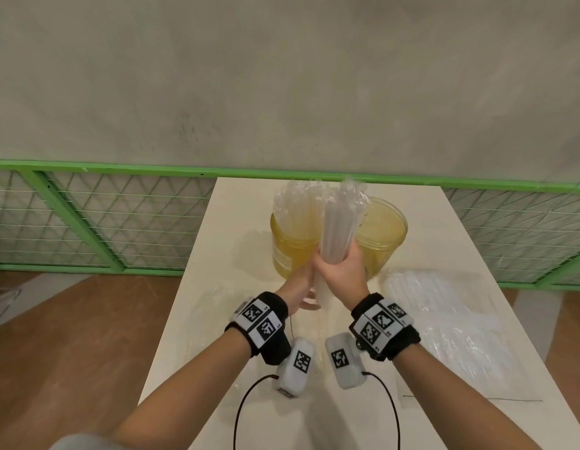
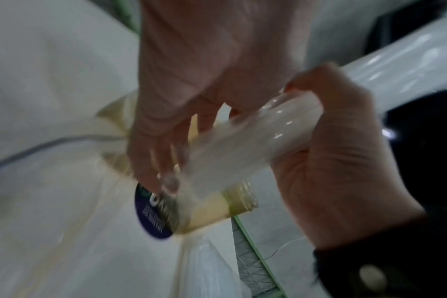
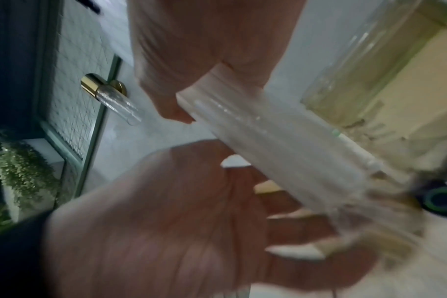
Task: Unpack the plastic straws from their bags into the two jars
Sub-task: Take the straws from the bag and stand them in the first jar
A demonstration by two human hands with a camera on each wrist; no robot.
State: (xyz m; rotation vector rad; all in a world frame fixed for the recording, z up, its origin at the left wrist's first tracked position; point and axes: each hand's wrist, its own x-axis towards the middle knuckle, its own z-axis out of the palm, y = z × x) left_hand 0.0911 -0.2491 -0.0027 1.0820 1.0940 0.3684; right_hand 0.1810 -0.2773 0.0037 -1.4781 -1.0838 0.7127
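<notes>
Near the table's (image 1: 191,306) far edge, before two yellow jars (image 1: 384,241), the right hand (image 1: 339,271) is gripping a bagged straw bundle (image 1: 339,228) upright, while the left hand (image 1: 300,284) is pinching its lower end.

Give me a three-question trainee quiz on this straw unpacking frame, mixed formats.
1. True or false: the left yellow-tinted clear plastic jar already holds translucent straws standing upright.
2. Multiple choice: where is the bundle of white translucent plastic straws now? A) lying flat on the table B) held by both hands in front of the two jars C) fully inside the right yellow-tinted clear plastic jar
3. Fill in: the unopened clear bags of straws lie on the cream table to the person's ____ side.

Key: 1 true; 2 B, with the right hand wrapped around the bundle's middle and the left hand gripping its lower end; 3 right.
</notes>
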